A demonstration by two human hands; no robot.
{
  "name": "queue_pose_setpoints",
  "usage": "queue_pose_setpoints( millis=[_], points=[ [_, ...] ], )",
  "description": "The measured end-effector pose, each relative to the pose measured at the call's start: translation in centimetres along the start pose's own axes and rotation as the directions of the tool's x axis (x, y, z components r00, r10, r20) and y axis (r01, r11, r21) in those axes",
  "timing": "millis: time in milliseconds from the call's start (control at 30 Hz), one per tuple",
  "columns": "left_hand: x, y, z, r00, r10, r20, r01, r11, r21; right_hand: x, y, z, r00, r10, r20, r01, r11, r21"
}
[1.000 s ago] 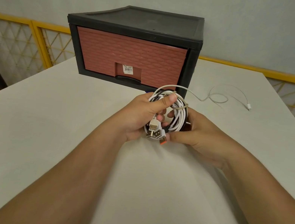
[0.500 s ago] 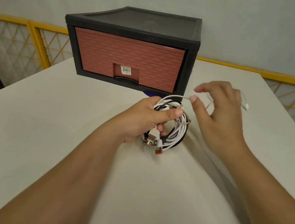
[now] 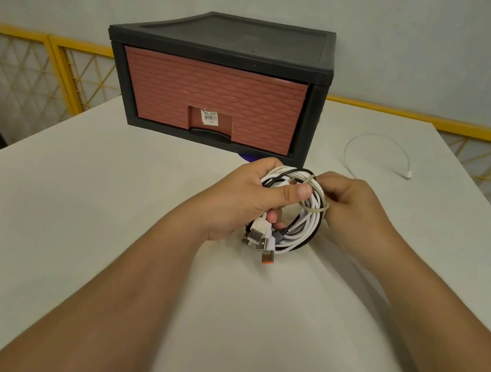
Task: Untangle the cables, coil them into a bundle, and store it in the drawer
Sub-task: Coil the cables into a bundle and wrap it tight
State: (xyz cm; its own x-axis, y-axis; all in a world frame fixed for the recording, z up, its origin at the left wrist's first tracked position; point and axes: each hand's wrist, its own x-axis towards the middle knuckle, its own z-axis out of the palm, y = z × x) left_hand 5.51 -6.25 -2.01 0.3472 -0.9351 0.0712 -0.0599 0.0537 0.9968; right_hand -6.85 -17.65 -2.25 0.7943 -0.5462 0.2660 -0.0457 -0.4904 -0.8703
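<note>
One coiled cable bundle (image 3: 306, 226) hangs over the table (image 3: 70, 204) before the single closed drawer (image 3: 213, 101) — gripped by the left hand (image 3: 245, 199) and now pinched at its right edge by the right hand (image 3: 354, 214), which was open and away a half-second ago — with one white tail (image 3: 377, 140) trailing loose.

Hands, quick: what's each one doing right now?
Left hand: grips the coiled cable bundle, thumb across the coils.
Right hand: fingers curled, apparently pinching the loose white cable at the bundle's edge.
</note>
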Motion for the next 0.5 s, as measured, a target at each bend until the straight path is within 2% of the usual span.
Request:
queue_pose_setpoints(
  millis=[67, 167, 300, 500],
  points=[
    [0.0, 0.1, -0.1, 1.000, 0.009, -0.015, -0.010, 1.000, -0.028, 0.0, 0.2, 0.6, 0.998, 0.059, -0.003, -0.057, 0.966, 0.251],
    [-0.1, 0.2, -0.1, 1.000, 0.016, -0.027, -0.016, 0.999, -0.035, 0.1, 1.1, 0.9, 0.993, 0.111, 0.046, -0.120, 0.895, 0.429],
    [-0.1, 0.2, 0.2, 0.999, 0.010, -0.045, -0.012, 1.000, -0.027, 0.2, 1.8, 0.1, 0.973, 0.106, 0.203, -0.193, 0.855, 0.480],
    [0.0, 0.1, 0.2, 0.998, -0.007, -0.065, 0.007, 1.000, 0.001, 0.2, 1.6, -0.2, 0.964, 0.104, 0.245, -0.208, 0.869, 0.450]
  ],
)
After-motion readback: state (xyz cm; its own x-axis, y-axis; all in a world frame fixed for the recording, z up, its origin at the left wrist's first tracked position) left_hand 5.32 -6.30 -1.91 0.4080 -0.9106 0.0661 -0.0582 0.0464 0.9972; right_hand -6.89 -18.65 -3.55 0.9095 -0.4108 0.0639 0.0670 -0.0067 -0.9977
